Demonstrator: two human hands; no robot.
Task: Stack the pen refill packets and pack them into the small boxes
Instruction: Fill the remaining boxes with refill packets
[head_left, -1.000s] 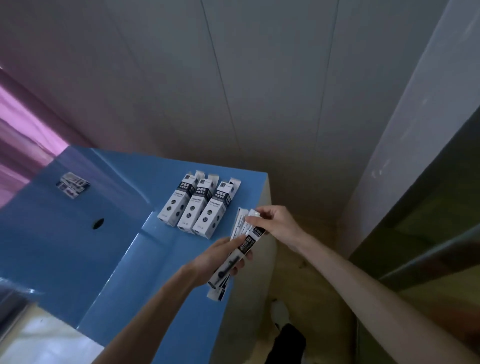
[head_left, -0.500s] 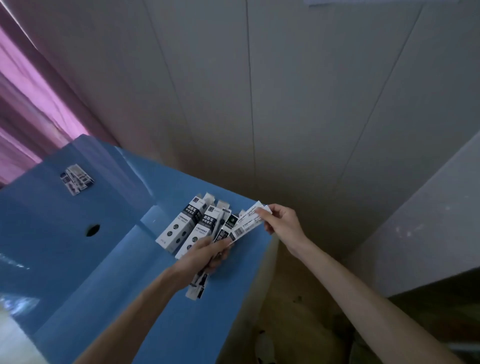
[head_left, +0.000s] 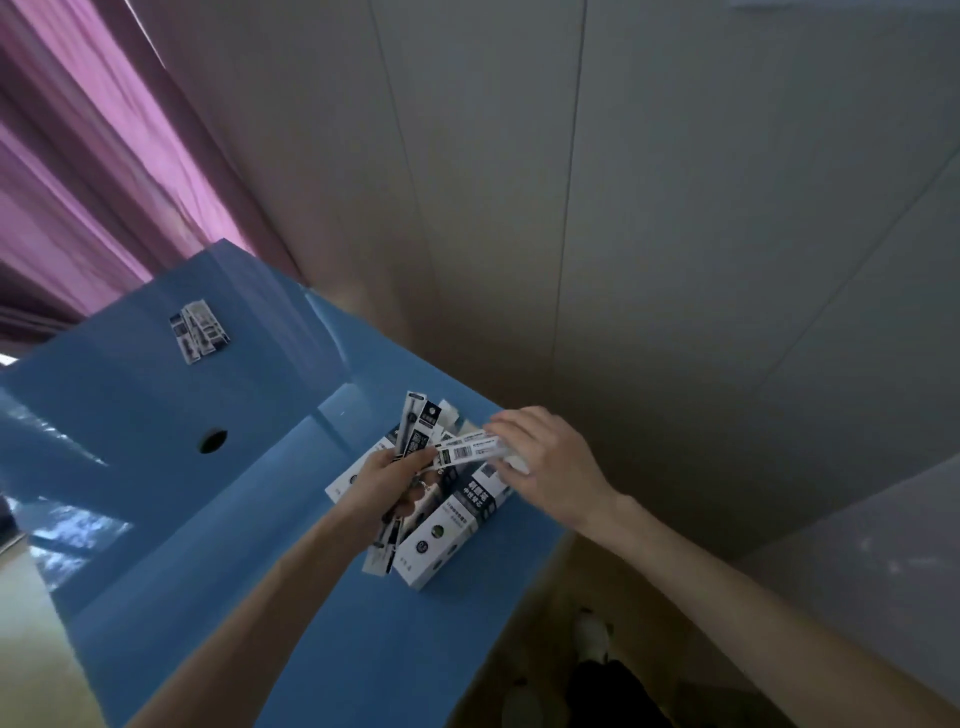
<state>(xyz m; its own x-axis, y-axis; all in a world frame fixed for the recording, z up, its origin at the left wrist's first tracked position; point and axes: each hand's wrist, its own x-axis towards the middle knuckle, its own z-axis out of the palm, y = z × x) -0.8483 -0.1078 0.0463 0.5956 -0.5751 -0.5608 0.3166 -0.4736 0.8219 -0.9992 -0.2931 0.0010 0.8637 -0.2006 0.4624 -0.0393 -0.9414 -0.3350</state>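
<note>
Above the small boxes (head_left: 441, 525) that lie side by side on the blue surface (head_left: 218, 545), the left hand (head_left: 387, 486) grips a bundle of refill packets (head_left: 413, 441), fingers curled round the middle so the ends fan out above and below the fist. The right hand (head_left: 545, 467), just to the right of the boxes, pinches one more packet (head_left: 470, 451) between thumb and fingertips and holds it crosswise, its near end touching the bundle. The step in hand looks like stacking: to do it well, that single packet should probably be turned parallel to the others and slid flush, the ends tapped square before the stack goes into a box, since a fanned bundle would likely catch on the narrow opening. The packets are thin, flat, glossy strips printed black and white with a barcode; they look slippery and flexible. The boxes are long, stiff white card sleeves with dark panels. A few more packets (head_left: 199, 330) lie well beyond the boxes, on the far side of the surface past a round hole (head_left: 213, 440).
</note>
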